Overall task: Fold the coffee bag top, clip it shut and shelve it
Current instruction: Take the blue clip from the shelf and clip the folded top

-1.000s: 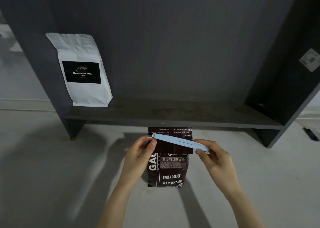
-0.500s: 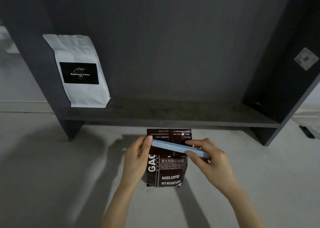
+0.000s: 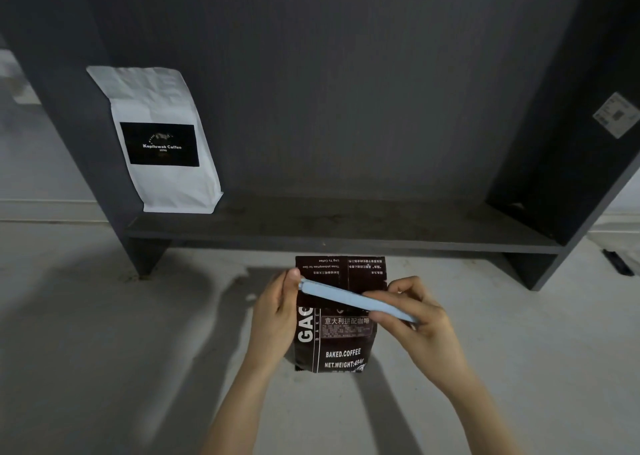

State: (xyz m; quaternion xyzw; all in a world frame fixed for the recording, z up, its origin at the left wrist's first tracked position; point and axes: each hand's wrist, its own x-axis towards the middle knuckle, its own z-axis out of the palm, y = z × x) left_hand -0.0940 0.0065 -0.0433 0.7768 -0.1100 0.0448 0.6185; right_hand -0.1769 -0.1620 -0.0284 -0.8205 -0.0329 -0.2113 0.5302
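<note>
A dark brown coffee bag [image 3: 341, 347] with white lettering stands on the pale floor just in front of the shelf, its top folded over toward me. A long light-blue clip [image 3: 341, 295] lies slanted across the fold, closed flat. My left hand [image 3: 275, 312] holds the bag's left edge, thumb at the clip's left end. My right hand [image 3: 417, 319] pinches the clip's right half between fingers and thumb. The dark grey shelf board [image 3: 346, 228] runs behind the bag.
A white coffee bag [image 3: 162, 139] with a black label leans in the shelf's left corner. Dark side panels [image 3: 568, 164] bound the shelf left and right, the right one bearing a small sticker [image 3: 616, 115]. A small dark object [image 3: 620, 262] lies on the floor at far right.
The clip's two arms, spread apart a second ago, are now pressed together across the fold. My right hand has slid inward along the clip toward the bag.
</note>
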